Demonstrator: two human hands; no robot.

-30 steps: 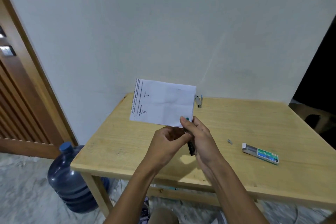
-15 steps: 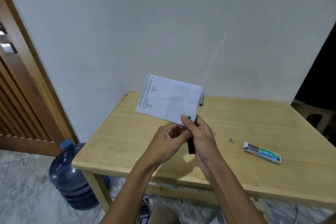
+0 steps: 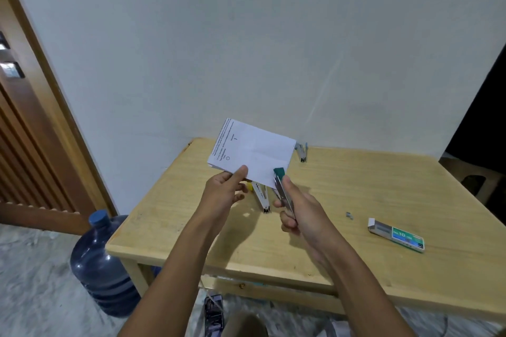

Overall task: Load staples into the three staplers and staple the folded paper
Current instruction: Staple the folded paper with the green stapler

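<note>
I hold the folded paper (image 3: 253, 152) up above the tabletop (image 3: 356, 186), my left hand (image 3: 223, 191) pinching its lower left edge. My right hand (image 3: 299, 210) is closed around the green-tipped stapler (image 3: 282, 186), its long axis running up and slightly left from my palm, the green nose touching the paper's lower right corner. That corner lies straight ahead of the nose, so I judge the right hand is set to press there. A second stapler (image 3: 261, 195) lies below the paper, a third stapler (image 3: 301, 151) by the wall, the staple box (image 3: 397, 234) well right.
</note>
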